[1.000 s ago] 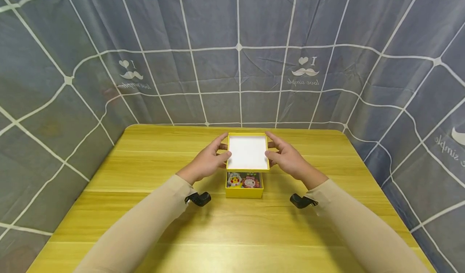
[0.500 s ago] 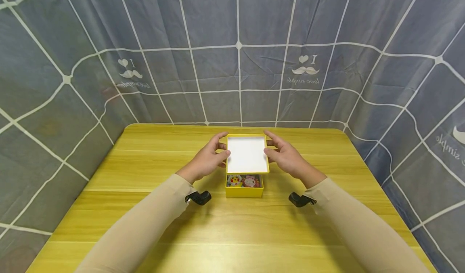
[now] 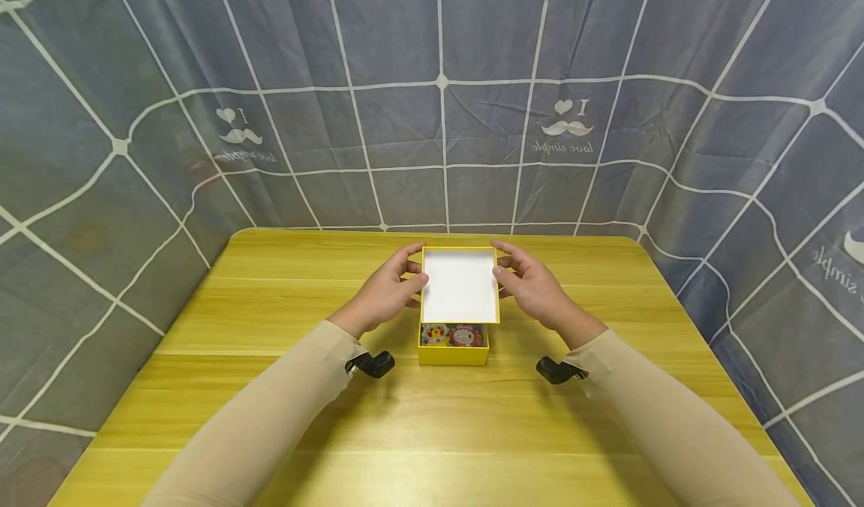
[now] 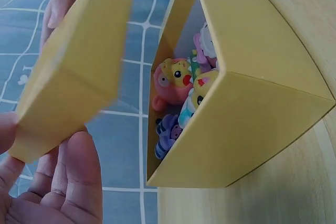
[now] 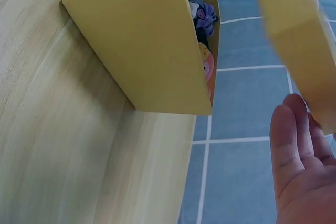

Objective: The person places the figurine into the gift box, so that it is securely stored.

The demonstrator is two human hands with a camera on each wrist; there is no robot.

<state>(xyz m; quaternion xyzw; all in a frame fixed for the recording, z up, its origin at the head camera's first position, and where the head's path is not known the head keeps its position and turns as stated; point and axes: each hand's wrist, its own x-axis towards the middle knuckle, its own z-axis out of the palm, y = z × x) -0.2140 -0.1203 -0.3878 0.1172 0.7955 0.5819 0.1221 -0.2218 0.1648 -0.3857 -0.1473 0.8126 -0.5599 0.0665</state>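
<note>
A yellow box lid (image 3: 460, 286), white inside, is held tilted above and behind a yellow box (image 3: 453, 355). My left hand (image 3: 386, 291) grips the lid's left edge, thumb on the near face and fingers behind. On the opposite edge my right hand (image 3: 535, 291) pinches it the same way. The left wrist view shows the lid (image 4: 79, 61) apart from the box (image 4: 262, 114). Small cartoon figurines (image 4: 176, 82) in pink, yellow and purple lie inside the box; the lid hides the rear of the box in the head view.
The box stands on a yellow wood-grain table (image 3: 432, 432). A grey-blue curtain (image 3: 405, 128) with white grid lines hangs behind the table and along both sides. Black wrist cameras (image 3: 373, 364) sit below each sleeve cuff.
Both hands have brought the lid slightly lower and closer over the box, so less of the figurines shows. The lid's white inner face appears a little taller. The box has stayed in place.
</note>
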